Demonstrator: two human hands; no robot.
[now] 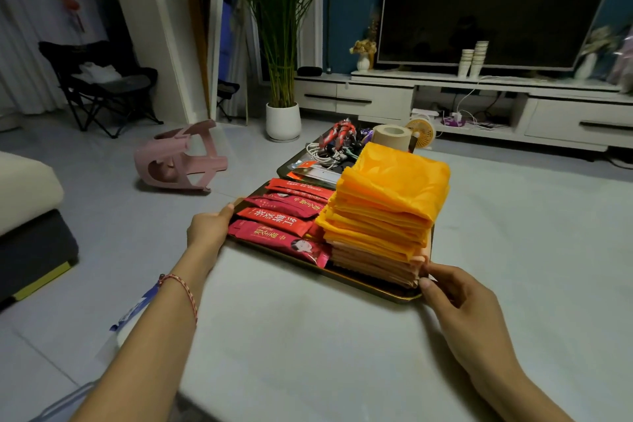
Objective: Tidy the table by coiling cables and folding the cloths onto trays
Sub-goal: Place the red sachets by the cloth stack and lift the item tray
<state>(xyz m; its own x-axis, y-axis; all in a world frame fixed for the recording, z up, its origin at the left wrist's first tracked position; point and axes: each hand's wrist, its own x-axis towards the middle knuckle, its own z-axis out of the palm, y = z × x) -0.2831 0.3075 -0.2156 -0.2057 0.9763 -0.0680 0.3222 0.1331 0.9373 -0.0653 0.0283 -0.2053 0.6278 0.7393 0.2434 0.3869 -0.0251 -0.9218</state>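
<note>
1. The left forearm and the right forearm are both bare down to the lower edge of the view.
2. A thin braided string bracelet circles the left wrist. It is red with paler strands and has a small tuft at its outer side.
3. The left hand and the right hand are bare. The right thumbnail looks short and plain.

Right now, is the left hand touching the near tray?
Touching. In the head view the left hand lays its thumb on the left rim of the tray, with no gap.
</note>
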